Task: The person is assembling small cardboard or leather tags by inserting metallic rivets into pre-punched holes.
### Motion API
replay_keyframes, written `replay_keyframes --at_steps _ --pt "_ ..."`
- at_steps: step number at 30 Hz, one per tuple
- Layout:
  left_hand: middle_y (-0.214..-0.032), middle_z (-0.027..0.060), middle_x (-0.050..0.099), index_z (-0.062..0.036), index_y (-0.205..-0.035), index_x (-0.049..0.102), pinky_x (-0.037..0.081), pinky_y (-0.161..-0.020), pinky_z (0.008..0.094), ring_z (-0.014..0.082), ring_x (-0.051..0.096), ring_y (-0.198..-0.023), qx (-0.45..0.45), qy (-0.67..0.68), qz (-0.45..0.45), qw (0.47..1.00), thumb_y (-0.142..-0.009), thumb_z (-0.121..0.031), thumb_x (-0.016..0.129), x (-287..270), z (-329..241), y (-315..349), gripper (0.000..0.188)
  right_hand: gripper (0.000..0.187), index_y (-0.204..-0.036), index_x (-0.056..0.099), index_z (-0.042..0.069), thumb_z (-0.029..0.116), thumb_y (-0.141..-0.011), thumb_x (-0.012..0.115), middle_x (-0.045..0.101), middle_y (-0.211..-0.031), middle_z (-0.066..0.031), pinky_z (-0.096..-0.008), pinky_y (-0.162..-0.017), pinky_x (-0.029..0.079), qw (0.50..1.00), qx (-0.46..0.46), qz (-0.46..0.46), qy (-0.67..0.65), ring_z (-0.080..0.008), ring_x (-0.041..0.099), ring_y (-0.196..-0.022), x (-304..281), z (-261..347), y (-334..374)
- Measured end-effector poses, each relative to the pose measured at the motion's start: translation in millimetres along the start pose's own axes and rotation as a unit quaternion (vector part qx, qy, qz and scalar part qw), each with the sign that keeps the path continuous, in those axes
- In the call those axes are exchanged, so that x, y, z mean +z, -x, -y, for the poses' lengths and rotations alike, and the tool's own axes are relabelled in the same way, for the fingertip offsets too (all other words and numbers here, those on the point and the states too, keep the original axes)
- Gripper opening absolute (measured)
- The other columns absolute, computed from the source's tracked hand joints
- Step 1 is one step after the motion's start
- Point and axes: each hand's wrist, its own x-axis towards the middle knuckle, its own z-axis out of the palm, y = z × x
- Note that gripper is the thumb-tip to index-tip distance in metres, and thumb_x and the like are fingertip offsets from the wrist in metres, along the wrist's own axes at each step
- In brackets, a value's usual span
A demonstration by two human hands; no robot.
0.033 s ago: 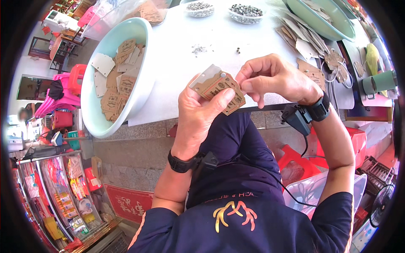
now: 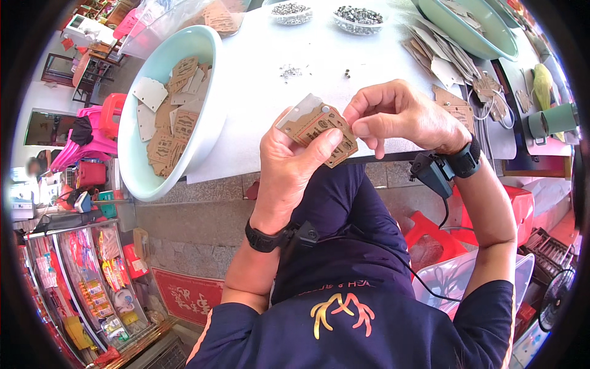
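Note:
My left hand (image 2: 289,157) is closed around a brown printed cardboard tag (image 2: 316,130) with small holes and a pale upper edge, its thumb pressed flat on the front. Close against the tag's right edge, my right hand (image 2: 396,117) has thumb and index finger drawn together in a pinch. Whatever lies between those fingertips is too small or hidden to make out. Beyond the hands, small silvery pieces (image 2: 290,72) lie scattered on the white tabletop (image 2: 258,101), with a few dark metal bits (image 2: 347,74) to their right.
A pale green basin (image 2: 212,117) of similar tags stands at left. Clear tubs of small metal parts (image 2: 358,16) (image 2: 289,12) sit at the far edge. Stacked tags (image 2: 433,55) and another green basin (image 2: 491,40) are at right, near a green cup (image 2: 556,120).

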Motion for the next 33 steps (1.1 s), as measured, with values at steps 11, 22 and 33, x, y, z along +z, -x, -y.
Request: replay_keyframes --at_steps 11,22,33 --pt "-0.1 0.0082 0.066 0.0022 -0.109 0.059 0.054 -0.08 0.0263 0.0104 0.063 -0.09 0.057 -0.032 -0.025 0.998 -0.088 0.0 0.066 4 3 -2 0.023 0.013 -0.1 0.064 0.001 0.007 -0.089 0.067 0.062 -0.084 0.002 -0.0191 -0.063 0.045 0.993 -0.045 -0.06 0.097 -0.0031 0.055 -0.071 10 -11 -2" --pt "-0.102 0.009 0.066 0.0022 -0.11 0.059 0.054 -0.081 0.0266 0.0115 0.063 -0.091 0.055 -0.031 -0.045 0.997 -0.088 0.0 0.067 2 7 -8 0.024 0.013 -0.103 0.063 0.001 0.01 -0.093 0.063 0.061 -0.087 0.0041 -0.0204 -0.072 0.044 0.989 -0.071 -0.075 0.109 -0.0022 0.052 -0.079 16 -22 -6" --pt "-0.108 0.0054 0.065 -0.0001 -0.117 0.061 0.05 -0.088 0.0294 0.0114 0.061 -0.098 -0.045 0.105 -0.023 0.993 -0.09 -0.008 0.067 -6 5 -7 0.028 0.023 -0.11 0.062 0.001 0.017 -0.093 0.063 0.062 -0.09 0.0006 -0.0205 -0.065 0.045 0.971 -0.123 -0.188 0.078 -0.0027 0.052 -0.073 39 -27 -6"
